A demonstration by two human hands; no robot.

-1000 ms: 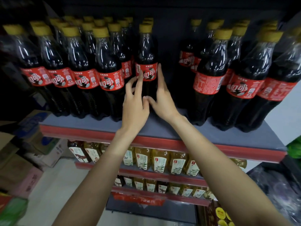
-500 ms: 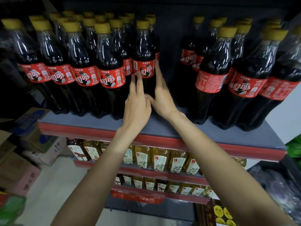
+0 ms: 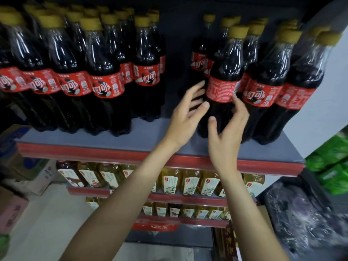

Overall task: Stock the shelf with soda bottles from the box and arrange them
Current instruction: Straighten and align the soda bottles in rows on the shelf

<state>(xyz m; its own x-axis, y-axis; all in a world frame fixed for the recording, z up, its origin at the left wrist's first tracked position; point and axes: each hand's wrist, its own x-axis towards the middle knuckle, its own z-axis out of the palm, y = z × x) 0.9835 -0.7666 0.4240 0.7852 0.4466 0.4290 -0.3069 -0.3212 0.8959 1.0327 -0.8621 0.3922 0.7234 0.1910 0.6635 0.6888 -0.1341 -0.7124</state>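
Note:
Dark soda bottles with yellow caps and red labels stand in rows on the grey top shelf (image 3: 150,136). A gap divides the left group (image 3: 105,76) from the right group. My left hand (image 3: 185,117) and my right hand (image 3: 227,129) are spread on either side of the front-left bottle of the right group (image 3: 224,80). Its label faces backwards. Fingers of both hands are loosely extended near or touching its lower body; neither hand grips it.
Lower shelves hold amber bottles with white labels (image 3: 190,182). Cardboard boxes (image 3: 22,166) are stacked on the floor at left. Green packages (image 3: 331,162) and dark plastic wrap (image 3: 301,219) sit at right.
Both hands have left the rightmost bottle of the left group and moved right across the gap to the front bottle of the right group. The view has shifted right.

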